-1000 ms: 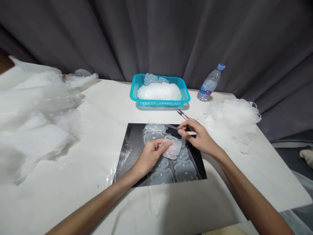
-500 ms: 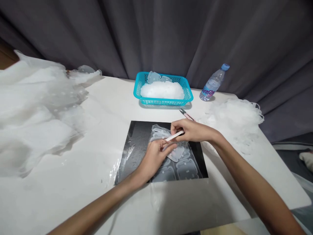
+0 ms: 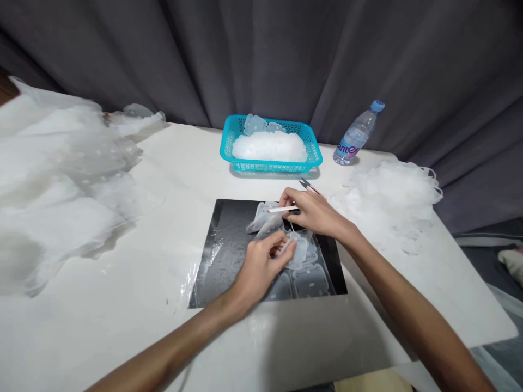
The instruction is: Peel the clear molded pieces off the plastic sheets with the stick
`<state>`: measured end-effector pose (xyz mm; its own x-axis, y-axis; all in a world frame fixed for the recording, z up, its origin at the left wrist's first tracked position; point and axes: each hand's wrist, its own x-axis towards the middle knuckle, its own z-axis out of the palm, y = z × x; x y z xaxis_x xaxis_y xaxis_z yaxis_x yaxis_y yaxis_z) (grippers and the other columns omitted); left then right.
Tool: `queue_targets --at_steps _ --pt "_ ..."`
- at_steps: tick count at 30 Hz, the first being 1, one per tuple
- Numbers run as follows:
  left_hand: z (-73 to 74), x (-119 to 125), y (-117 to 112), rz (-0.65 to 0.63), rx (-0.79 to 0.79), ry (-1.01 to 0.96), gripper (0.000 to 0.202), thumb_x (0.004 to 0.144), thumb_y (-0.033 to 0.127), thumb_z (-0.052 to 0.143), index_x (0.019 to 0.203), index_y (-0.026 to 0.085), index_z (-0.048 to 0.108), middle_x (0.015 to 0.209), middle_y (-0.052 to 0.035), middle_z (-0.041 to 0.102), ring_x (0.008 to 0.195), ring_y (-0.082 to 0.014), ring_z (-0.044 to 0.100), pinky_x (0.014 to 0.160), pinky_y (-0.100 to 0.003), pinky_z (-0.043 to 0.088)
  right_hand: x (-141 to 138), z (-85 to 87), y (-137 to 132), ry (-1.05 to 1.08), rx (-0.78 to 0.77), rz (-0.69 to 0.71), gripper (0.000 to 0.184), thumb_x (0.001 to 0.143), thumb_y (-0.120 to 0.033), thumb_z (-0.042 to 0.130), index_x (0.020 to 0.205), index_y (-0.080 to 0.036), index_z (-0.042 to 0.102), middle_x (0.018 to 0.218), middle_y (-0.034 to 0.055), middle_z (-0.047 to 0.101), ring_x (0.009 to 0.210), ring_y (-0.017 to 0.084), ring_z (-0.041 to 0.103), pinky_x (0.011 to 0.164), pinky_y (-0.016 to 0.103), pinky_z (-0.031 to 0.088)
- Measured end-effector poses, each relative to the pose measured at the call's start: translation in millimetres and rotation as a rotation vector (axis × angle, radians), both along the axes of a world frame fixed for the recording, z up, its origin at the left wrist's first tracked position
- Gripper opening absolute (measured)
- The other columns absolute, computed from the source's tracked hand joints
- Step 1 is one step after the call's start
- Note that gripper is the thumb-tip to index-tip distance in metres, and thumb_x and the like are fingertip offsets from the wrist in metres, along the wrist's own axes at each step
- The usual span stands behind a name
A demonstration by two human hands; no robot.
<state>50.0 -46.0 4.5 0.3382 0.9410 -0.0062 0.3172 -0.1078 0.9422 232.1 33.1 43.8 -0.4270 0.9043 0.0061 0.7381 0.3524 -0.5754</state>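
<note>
My left hand (image 3: 263,261) is closed in a pinch on a translucent plastic sheet (image 3: 300,253) with rounded, card-like shapes. Slightly above and to the right, my right hand (image 3: 312,212) grips a slim white tool (image 3: 281,209); its kind does not show. That tool lies across the top of the sheet, and part of it is hidden by the fingers. Beneath both hands is a black mat (image 3: 229,245), where more of the rounded translucent shapes (image 3: 310,280) lie flat.
A turquoise basket (image 3: 269,167) holding white translucent pieces stands behind the mat. Small snips (image 3: 309,186) lie beside my right hand. To the right are a water bottle (image 3: 355,139) and a heap of clear scraps (image 3: 392,190). Piled sheets (image 3: 61,190) cover the table's left side.
My right hand has moved slightly up and left with the white tool, which now lies more level. My left hand is a little lower, and the sheet's upper part is lifted and bent.
</note>
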Motion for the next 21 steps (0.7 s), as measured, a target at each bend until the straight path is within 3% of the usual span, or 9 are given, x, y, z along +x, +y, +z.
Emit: queue_targets --at_steps 5,10,15,21 --pt "5.7 0 -3 -0.002 0.122 0.059 0.025 0.100 0.034 0.060 0.079 0.019 0.062 0.071 0.0042 0.056 0.064 -0.0123 0.048 0.065 -0.023 0.038 34 3.5 -15 0.315 -0.238 -0.002 0.026 0.092 -0.045 0.071 0.097 -0.020 0.068 0.094 0.0036 0.075 0.087 0.019 0.066 0.078 0.030 0.046" --pt "4.9 0 -3 0.012 0.214 0.111 0.018 0.099 0.030 0.062 0.085 0.020 0.065 0.077 0.0016 0.065 0.065 -0.0137 0.053 0.070 -0.024 0.043 40 1.7 -31 0.422 -0.423 0.128 0.024 0.096 -0.042 0.068 0.099 -0.020 0.077 0.101 0.0036 0.077 0.095 0.020 0.068 0.081 0.030 0.050" --pt "2.3 -4 -1 0.007 0.279 0.170 0.014 0.100 0.030 0.062 0.092 0.021 0.067 0.085 -0.0016 0.071 0.069 -0.0158 0.059 0.073 -0.026 0.046 36 -5.1 -37 0.491 -0.390 0.086 0.019 0.095 -0.038 0.071 0.095 -0.020 0.077 0.092 0.0006 0.074 0.083 0.015 0.065 0.073 0.027 0.046" --pt "-1.3 -3 0 0.016 0.375 0.206 0.010 0.098 0.026 0.064 0.090 0.020 0.064 0.083 0.0001 0.069 0.070 -0.0146 0.060 0.074 -0.024 0.048 38 -6.5 -38 0.493 -0.379 0.084 0.021 0.096 -0.039 0.069 0.093 -0.019 0.076 0.089 0.0009 0.072 0.077 0.014 0.060 0.068 0.026 0.042"
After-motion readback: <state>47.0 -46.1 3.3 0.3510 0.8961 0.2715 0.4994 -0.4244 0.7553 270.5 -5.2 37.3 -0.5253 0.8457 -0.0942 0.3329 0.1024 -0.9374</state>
